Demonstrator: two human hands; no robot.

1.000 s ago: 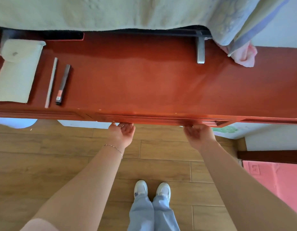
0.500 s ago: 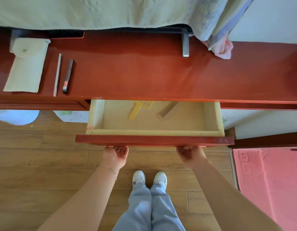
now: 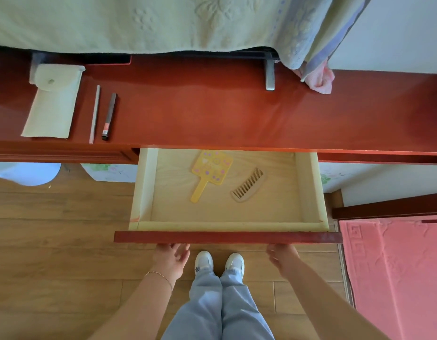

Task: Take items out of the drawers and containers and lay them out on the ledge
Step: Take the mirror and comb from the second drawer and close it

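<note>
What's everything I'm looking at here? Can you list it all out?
ledge: one, red-brown, under the bed cover
drawer: one, pale inside, pulled open
hand mirror: one, yellow, in drawer
comb: one, tan, right of mirror
pouch: one, cream, left on ledge
grey stick: one, beside pouch
dark pen-like tube: one, beside stick
pink cloth: one, ledge right
rug: one, pink, floor right
left hand: open, below drawer front
right hand: fingers hidden, below drawer front

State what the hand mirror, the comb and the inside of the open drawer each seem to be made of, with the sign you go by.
Hand mirror: likely plastic, smooth uniform yellow with printed pastel dots.
Comb: plastic or possibly wood, matte beige with fine even teeth; the look leaves it open.
Drawer inside: pale unfinished wood or plywood, faint grain showing; its front is glossy red-brown lacquered wood.
</note>
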